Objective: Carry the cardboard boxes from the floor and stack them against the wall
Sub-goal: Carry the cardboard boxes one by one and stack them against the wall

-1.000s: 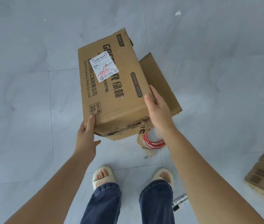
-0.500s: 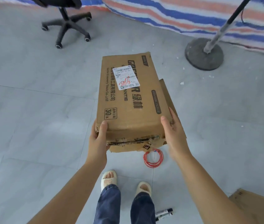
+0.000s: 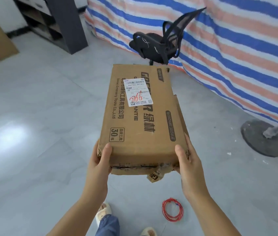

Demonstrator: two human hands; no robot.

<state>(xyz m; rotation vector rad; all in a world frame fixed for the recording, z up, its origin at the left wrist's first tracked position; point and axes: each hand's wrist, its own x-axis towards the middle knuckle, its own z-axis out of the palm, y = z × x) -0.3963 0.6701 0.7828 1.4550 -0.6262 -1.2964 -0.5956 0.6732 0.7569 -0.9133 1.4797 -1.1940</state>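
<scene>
- A long cardboard box (image 3: 141, 116) sits in the middle of the frame, held off the floor (image 3: 32, 133), white label up.
- The left hand (image 3: 99, 163) grips its near left corner, thumb on top.
- The right hand (image 3: 188, 165) grips the near right corner likewise.
- A red wire coil (image 3: 172, 209) lies lower right.
- An office chair (image 3: 158, 43) stands at top centre.

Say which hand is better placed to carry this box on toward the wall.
Neither alone: the left hand and right hand each grip a near corner of the long cardboard box, thumbs on top. Likely both carry.
</scene>
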